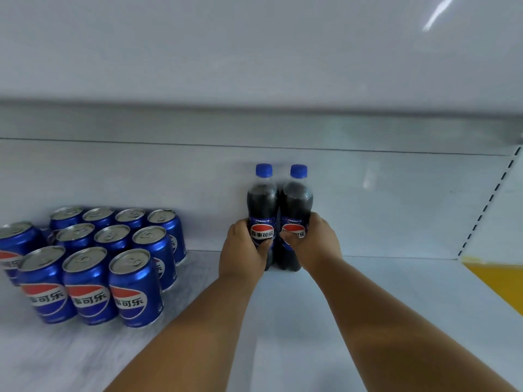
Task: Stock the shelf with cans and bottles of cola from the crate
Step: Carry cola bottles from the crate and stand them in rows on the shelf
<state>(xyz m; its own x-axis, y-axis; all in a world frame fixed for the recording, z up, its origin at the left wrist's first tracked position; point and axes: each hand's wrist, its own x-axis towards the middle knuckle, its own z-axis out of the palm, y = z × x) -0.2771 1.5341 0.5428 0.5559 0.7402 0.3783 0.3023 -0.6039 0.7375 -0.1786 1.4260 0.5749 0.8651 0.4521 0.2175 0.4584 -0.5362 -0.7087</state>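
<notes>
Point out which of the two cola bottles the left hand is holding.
The left bottle, nearer the cans; the left hand grips its label. The right hand grips the other bottle.

"百事可乐" stands on the left bottle [261, 216]; cans [87, 284] show "事可乐".

A shop: a white metal display shelf [368, 292] with a slotted upright [491, 199] at its right end, and left of it rows of identical blue cola cans [93, 261], labels facing outward.
</notes>
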